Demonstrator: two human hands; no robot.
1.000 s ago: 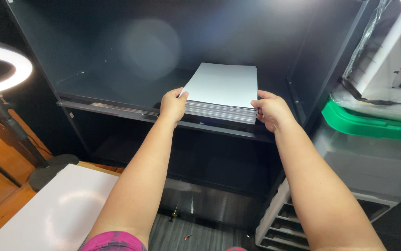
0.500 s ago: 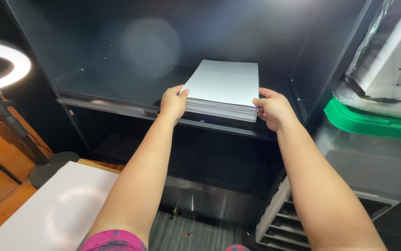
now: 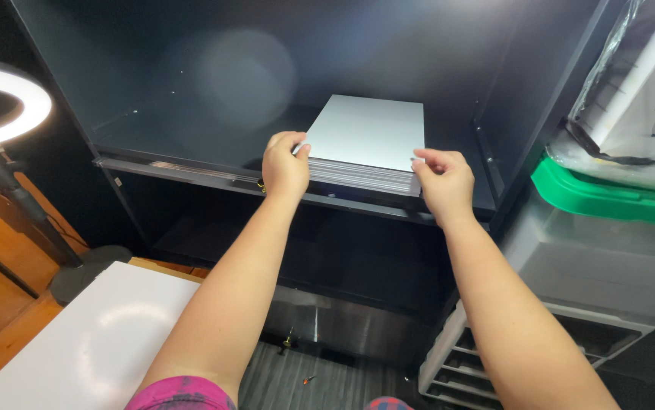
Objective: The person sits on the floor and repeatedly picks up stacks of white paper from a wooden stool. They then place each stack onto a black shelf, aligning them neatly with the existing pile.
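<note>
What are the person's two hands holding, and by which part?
A stack of pale sheets, gripped at its two near corners: left hand on the left corner, right hand on the right.

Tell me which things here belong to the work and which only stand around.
In use: left hand, right hand, paper stack, black shelf.
Standing around: ring light, white board, green-lidded bin, grey drawers.
</note>
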